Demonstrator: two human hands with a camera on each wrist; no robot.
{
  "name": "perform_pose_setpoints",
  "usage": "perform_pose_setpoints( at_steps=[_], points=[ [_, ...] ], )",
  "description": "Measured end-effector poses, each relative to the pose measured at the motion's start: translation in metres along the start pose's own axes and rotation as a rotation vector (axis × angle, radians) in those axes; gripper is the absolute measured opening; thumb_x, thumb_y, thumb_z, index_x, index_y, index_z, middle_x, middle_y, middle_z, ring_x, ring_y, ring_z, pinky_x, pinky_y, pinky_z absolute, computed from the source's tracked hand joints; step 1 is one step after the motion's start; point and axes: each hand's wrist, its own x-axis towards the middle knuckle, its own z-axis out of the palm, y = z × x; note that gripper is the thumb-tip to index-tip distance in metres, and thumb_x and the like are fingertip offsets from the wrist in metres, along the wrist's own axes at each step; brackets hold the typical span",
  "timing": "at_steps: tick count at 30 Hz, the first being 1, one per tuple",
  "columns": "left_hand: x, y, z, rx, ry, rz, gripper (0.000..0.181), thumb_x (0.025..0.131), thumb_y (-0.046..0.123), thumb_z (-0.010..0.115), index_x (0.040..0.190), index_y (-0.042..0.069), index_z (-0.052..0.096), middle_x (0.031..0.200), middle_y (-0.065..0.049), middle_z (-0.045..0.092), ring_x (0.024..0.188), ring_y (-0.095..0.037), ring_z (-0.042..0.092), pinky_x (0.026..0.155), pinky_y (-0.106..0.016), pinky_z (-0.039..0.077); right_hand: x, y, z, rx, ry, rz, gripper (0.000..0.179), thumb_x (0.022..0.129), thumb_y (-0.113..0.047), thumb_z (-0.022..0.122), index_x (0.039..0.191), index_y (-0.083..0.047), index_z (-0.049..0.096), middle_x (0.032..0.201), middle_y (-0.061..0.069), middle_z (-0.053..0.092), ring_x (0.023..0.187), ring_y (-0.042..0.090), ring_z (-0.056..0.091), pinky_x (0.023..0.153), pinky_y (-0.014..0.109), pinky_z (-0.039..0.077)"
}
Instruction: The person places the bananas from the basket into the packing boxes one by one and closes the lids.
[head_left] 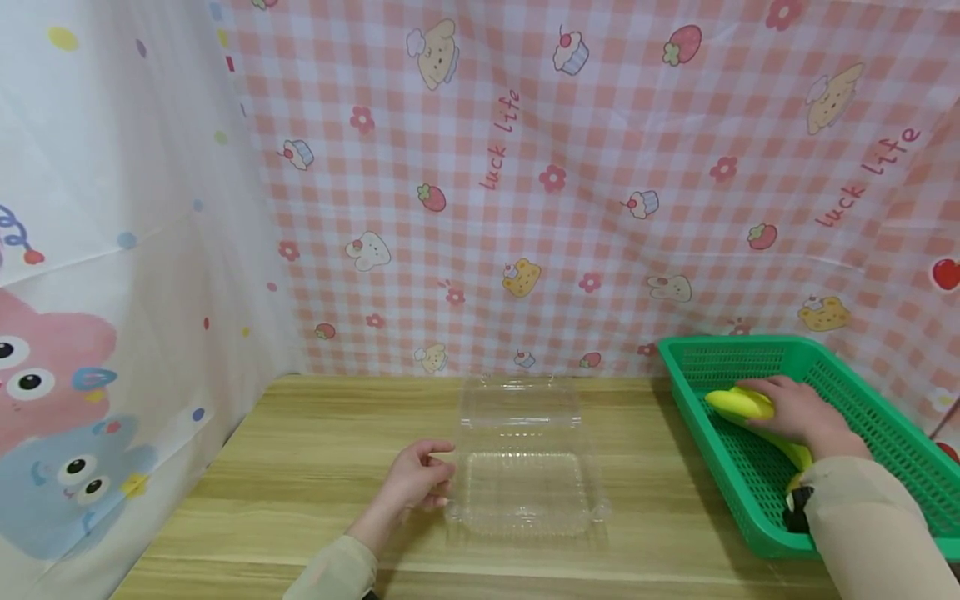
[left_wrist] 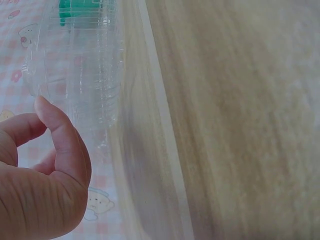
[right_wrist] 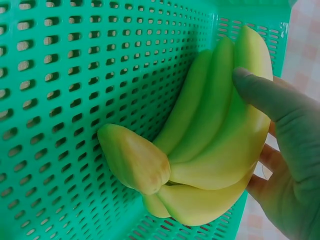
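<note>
Inside the green basket, my right hand grips a bunch of bananas. In the right wrist view the thumb lies across the outer banana, with fingers behind it. The bunch's thick stem end points toward the perforated basket floor. A clear plastic clamshell box stands on the table with its lid raised at the back. My left hand is beside the box's left edge, fingers loosely bent and holding nothing. In the left wrist view a fingertip overlaps the edge of the clear plastic.
The wooden table runs back to a pink checked cloth. A white patterned cloth hangs along the left side. The basket's raised rim stands at the table's right, apart from the plastic box.
</note>
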Motion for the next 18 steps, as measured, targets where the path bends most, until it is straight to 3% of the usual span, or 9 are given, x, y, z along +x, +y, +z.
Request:
perform_pose_setpoints(
  at_steps=[18],
  points=[
    [0.0035, -0.0052, 0.0006, -0.002, 0.009, -0.001, 0.042, 0.091, -0.003, 0.063, 0.132, -0.008, 0.052, 0.080, -0.005, 0.052, 0.061, -0.014, 0.055, 0.049, -0.025, 0.050, -0.0034, -0.0008, -0.0012, -0.001, 0.021, -0.036, 0.062, 0.083, -0.024, 0.079, 0.134, 0.001, 0.054, 0.128, 0.040, 0.045, 0.107, 0.061, 0.047, 0.078, 0.068, 0.045]
  ],
)
